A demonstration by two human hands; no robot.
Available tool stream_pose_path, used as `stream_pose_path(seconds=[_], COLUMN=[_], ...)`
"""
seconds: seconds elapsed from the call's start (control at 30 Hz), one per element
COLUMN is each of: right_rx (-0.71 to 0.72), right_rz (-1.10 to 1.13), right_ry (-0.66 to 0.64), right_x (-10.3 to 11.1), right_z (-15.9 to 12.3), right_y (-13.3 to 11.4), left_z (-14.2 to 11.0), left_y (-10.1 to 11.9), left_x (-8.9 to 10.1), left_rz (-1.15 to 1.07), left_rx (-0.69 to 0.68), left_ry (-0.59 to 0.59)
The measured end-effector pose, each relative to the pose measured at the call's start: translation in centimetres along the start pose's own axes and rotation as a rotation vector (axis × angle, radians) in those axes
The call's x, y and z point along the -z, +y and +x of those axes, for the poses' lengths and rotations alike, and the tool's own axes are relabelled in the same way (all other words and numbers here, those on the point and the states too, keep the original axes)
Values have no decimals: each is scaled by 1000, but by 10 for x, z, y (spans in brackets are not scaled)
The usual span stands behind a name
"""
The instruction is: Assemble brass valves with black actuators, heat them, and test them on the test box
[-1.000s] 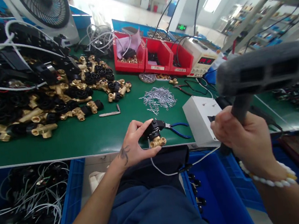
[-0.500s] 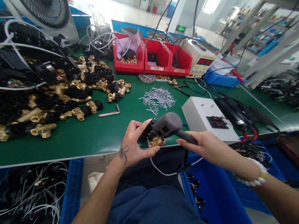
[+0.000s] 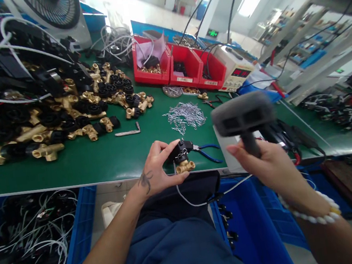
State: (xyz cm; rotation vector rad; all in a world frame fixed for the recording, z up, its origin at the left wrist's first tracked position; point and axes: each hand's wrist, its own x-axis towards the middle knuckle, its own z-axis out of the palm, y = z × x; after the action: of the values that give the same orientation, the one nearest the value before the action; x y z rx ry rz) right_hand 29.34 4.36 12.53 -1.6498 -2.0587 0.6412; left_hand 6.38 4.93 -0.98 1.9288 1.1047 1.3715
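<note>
My left hand (image 3: 157, 169) is closed on a valve assembly (image 3: 181, 157) at the table's front edge. The valve has a black upper part and a brass body, with a wire clip (image 3: 183, 152) across it and a white cable (image 3: 192, 204) nearby. In my right hand (image 3: 261, 164) is a grey mallet (image 3: 241, 114), held by its handle, its head raised over the white box and blurred by motion. Blue-handled pliers (image 3: 209, 150) lie beside the valve. Behind it is a pile of wire clips (image 3: 187, 116).
Several brass valves (image 3: 90, 132) are heaped at left, near a hex key (image 3: 128, 132). Red bins (image 3: 183, 68) and a power supply (image 3: 236, 72) stand at the back. A white box (image 3: 228, 149) sits at right. Blue crates (image 3: 85, 217) hold cabled parts below the table.
My right hand has lifted the mallet up and right, off the valve, uncovering the clip and pliers. My left hand keeps its hold on the valve.
</note>
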Motion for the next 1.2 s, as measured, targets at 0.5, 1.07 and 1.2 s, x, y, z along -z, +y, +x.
stream_pose_path(seconds=[0.5, 1.07, 1.2], right_rx=[135, 226, 102], right_rz=[182, 118, 362], right_ry=[-74, -74, 149], right_x=[-35, -24, -7], right_z=[31, 29, 8], right_y=[-8, -10, -6], left_z=[0, -4, -4], left_y=[9, 23, 26], left_x=[-8, -1, 0], left_rz=[113, 28, -6], left_rx=[-20, 116, 135], left_ry=[18, 37, 42])
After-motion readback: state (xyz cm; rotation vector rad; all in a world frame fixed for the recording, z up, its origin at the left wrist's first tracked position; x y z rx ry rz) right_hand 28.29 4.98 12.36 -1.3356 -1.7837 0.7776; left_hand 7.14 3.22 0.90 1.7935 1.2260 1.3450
